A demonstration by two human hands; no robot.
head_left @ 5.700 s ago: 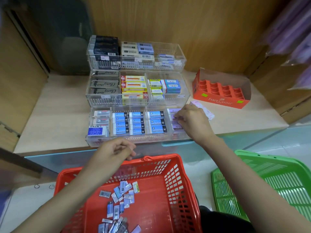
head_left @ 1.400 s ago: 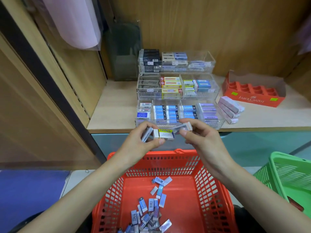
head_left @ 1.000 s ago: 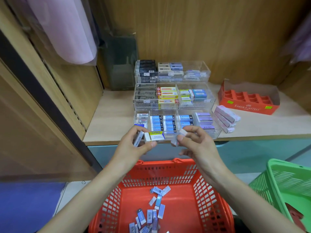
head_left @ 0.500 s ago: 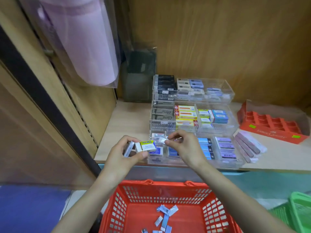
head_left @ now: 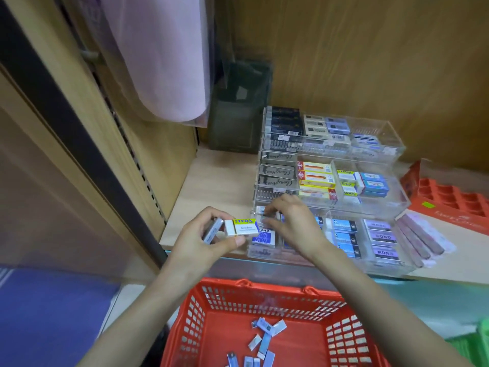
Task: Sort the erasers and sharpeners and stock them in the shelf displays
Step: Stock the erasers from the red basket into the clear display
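Left hand (head_left: 201, 241) is doing stock-holder duty: thumb and fingers clamp a LYRA eraser (head_left: 242, 227) flat, label up, with a thinner grey-sleeved eraser (head_left: 211, 230) tucked on edge just left of it. My guess is it keeps them up by the shelf so the other hand can work without dipping back down.

Right hand (head_left: 293, 226) is bent over the left end of the near tier of the clear display (head_left: 381, 133), fingertips curled down into the end compartment (head_left: 260, 252), where a blue NON DUST eraser (head_left: 263, 238) lies. It's too blurry to say if it's pinching an eraser or just straightening the row.

The display is a stepped, see-through hard plastic thing in three tiers, each one further back sitting higher, so every label reads from the front. The compartments sort by brand: black sleeves far left, yellow and red boxes in the middle tier, blue and purple ones near.

The erasers are all little rectangular blocks in glossy card sleeves. They're stiff and flat-sided, so they should stack neatly. The remaining loose erasers (head_left: 267, 327) lie scattered in the red lattice-walled basket (head_left: 275, 286) below the wooden shelf (head_left: 211, 181).
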